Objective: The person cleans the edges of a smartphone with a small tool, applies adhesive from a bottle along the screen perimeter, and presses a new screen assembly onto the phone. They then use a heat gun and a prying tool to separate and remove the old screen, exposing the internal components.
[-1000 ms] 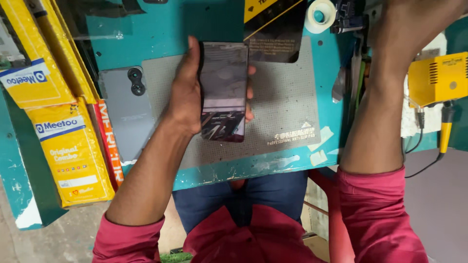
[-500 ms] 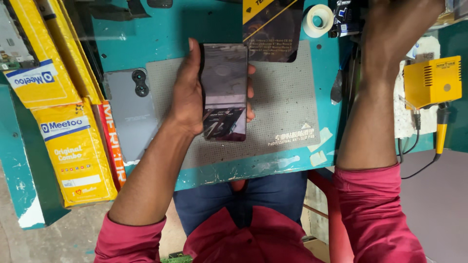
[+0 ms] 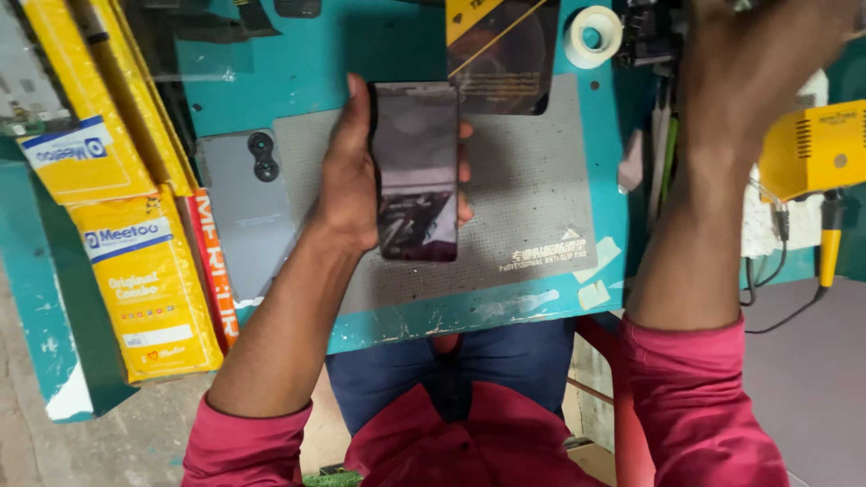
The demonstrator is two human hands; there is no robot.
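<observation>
My left hand (image 3: 347,180) grips a black smartphone (image 3: 415,171), screen up and dark, over a grey work mat (image 3: 532,207) on a teal bench (image 3: 298,81). Fingers wrap the phone's right edge, thumb along its left. My right hand (image 3: 749,63) reaches up to the far right corner of the bench, near dark tools; its fingers run out of the frame, so what it touches is hidden. Both arms wear red sleeves.
A grey phone back cover (image 3: 244,207) lies left of the mat. Yellow boxes (image 3: 144,280) stand at the left. A dark packet (image 3: 501,54) and a tape roll (image 3: 593,36) sit at the back. A yellow device (image 3: 812,149) with cables is on the right.
My right hand has shifted slightly at the far right corner. The left hand still holds the phone in the same place over the mat.
</observation>
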